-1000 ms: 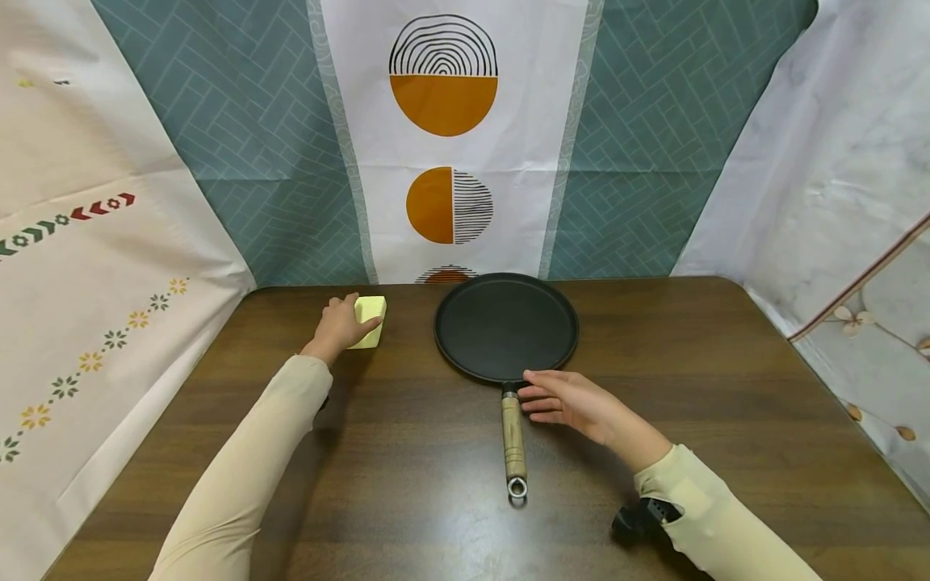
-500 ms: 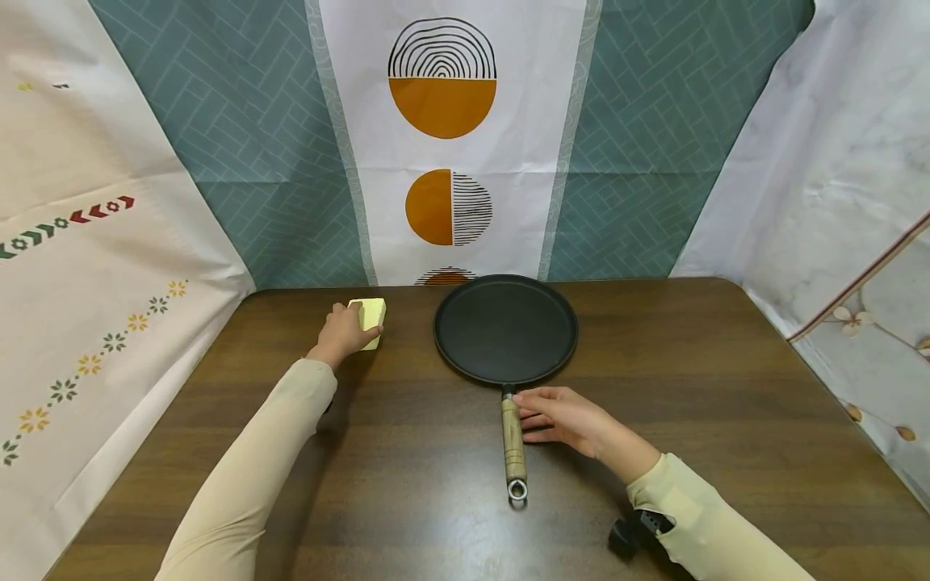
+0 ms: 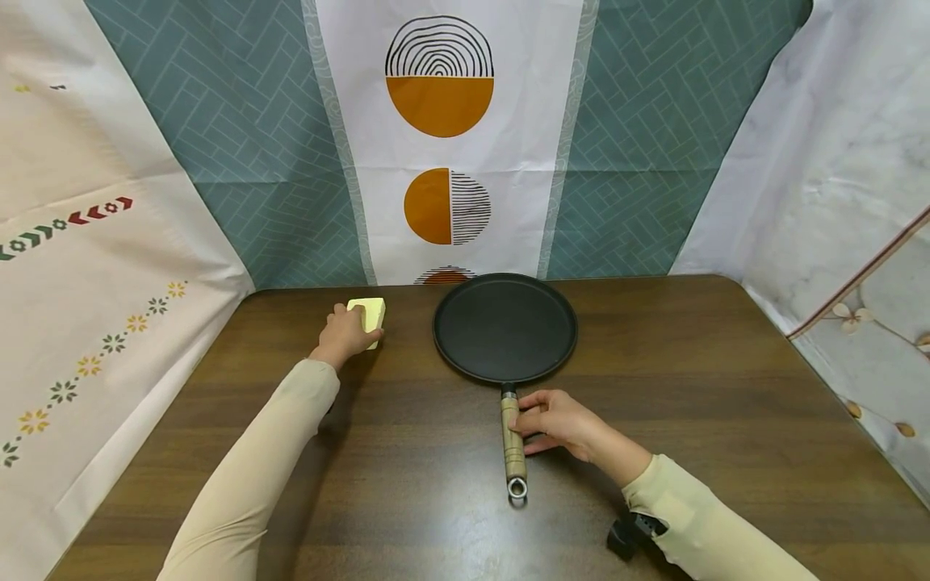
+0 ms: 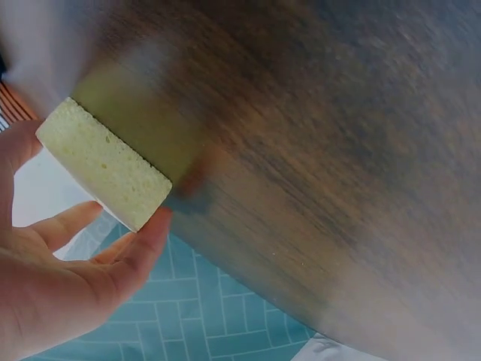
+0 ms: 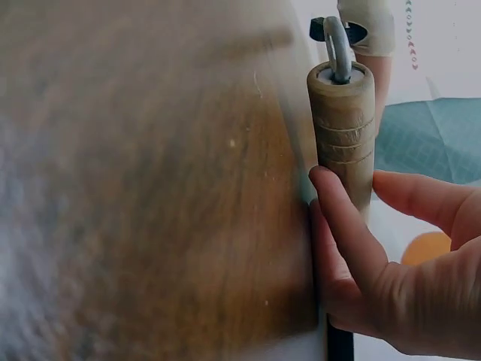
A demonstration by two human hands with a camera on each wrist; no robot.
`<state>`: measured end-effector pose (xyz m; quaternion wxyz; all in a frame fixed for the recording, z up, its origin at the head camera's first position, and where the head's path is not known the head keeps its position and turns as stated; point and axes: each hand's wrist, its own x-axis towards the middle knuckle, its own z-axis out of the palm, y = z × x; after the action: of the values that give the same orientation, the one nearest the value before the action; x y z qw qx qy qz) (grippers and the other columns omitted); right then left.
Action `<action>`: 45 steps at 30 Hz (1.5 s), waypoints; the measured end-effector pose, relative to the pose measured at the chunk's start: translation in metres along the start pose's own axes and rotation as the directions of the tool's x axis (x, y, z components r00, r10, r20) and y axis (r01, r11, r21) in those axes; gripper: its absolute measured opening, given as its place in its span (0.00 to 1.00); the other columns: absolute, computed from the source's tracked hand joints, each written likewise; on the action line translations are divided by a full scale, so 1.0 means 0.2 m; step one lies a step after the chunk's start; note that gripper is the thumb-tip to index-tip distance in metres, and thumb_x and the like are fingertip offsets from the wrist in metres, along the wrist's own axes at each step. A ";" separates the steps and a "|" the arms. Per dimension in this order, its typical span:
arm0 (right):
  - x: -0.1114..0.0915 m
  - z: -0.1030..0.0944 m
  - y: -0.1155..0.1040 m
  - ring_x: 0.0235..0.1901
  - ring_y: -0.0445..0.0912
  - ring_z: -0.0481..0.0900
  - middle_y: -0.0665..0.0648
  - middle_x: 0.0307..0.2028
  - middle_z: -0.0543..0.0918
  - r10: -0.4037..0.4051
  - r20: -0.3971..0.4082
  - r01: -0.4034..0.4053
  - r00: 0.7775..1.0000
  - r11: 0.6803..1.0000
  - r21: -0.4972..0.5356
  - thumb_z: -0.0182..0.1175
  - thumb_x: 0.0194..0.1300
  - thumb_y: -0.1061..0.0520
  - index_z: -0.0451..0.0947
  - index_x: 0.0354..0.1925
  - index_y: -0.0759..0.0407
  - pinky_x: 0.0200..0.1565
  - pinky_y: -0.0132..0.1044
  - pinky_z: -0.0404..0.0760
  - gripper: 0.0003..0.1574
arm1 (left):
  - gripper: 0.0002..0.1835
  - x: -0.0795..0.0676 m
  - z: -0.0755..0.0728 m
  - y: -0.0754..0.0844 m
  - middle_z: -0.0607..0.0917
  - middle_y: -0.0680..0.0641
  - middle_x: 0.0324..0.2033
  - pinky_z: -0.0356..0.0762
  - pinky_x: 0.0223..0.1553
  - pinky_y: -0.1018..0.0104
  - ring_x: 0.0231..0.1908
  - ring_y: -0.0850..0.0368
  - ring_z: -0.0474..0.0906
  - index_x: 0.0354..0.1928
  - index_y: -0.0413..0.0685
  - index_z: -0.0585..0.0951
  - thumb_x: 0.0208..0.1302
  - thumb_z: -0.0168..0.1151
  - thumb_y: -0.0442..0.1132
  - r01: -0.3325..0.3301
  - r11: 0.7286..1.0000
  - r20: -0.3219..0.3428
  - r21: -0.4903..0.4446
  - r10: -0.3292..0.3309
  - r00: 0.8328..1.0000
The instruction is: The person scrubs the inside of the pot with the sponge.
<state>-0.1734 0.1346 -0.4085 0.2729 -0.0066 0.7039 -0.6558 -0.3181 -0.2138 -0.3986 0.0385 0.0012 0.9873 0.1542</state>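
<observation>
A pale yellow sponge (image 3: 374,313) stands at the back left of the table, held by my left hand (image 3: 341,334). The left wrist view shows its porous face, with the thumb and fingers on opposite sides of the sponge (image 4: 105,162). Right of it lies a flat, round black pan (image 3: 504,327), its wooden handle (image 3: 513,460) pointing towards me. My right hand (image 3: 563,425) pinches that handle from the right, about halfway along. In the right wrist view the thumb is on one side of the handle (image 5: 344,128) and fingers are on the other.
The brown wooden table (image 3: 414,484) ends at a patterned teal and white cloth (image 3: 283,161) behind the pan. Pale cloths hang at the left and right sides. A black camera (image 3: 634,532) is strapped under my right wrist.
My right hand has come down from the pan's neck to the handle and closed its fingers on it. The left hand has barely shifted on the sponge. The pan stays put.
</observation>
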 end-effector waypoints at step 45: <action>0.01 0.00 0.02 0.37 0.47 0.80 0.66 0.44 0.78 -0.006 0.014 0.006 1.000 1.000 -0.015 0.62 0.61 0.66 0.61 0.56 0.77 0.39 0.44 0.83 0.30 | 0.32 -0.04 0.07 0.40 0.64 0.33 0.63 0.69 0.55 0.48 0.58 0.37 0.64 0.69 0.39 0.66 0.66 0.59 0.46 -0.341 0.937 -0.093 -0.079 0.334 0.938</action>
<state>-0.1743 0.1347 -0.4131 0.2756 -0.0154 0.7069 -0.6512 -0.3089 -0.1329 -0.3860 -0.0273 0.1628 0.9648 0.2047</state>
